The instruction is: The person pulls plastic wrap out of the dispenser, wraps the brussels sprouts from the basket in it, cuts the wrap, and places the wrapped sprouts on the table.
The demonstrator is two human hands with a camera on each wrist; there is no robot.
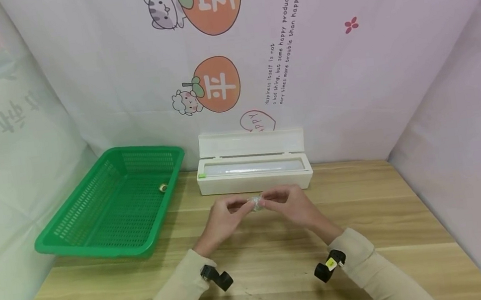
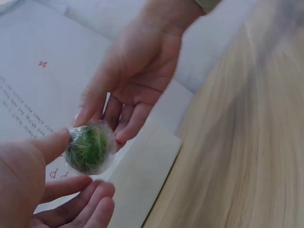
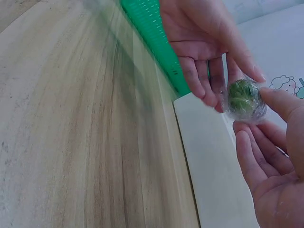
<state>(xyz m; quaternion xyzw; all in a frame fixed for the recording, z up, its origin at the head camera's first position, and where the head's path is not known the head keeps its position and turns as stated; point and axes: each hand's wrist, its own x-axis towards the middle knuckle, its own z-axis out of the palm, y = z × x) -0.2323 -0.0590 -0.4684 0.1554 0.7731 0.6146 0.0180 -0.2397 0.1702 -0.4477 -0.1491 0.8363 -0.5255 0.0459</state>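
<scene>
A small round green vegetable, which looks like a Brussels sprout (image 2: 88, 148), is wrapped in clear cling film. It is held up between both hands, above the table and in front of the white box. My left hand (image 1: 226, 217) pinches it from the left with thumb and fingers. From the right, my right hand (image 1: 291, 205) pinches its other side. Loose film shows around the sprout's edge in the right wrist view. Just behind the hands stands the white cling film dispenser (image 1: 253, 182), its lid (image 1: 251, 143) raised and a clear-windowed top beneath.
A green plastic basket (image 1: 156, 230) stands at the left on the wooden table (image 1: 274, 276), with a small pale-brown thing (image 1: 163, 187) near its right wall. Printed cloth (image 1: 327, 84) hangs behind and at both sides.
</scene>
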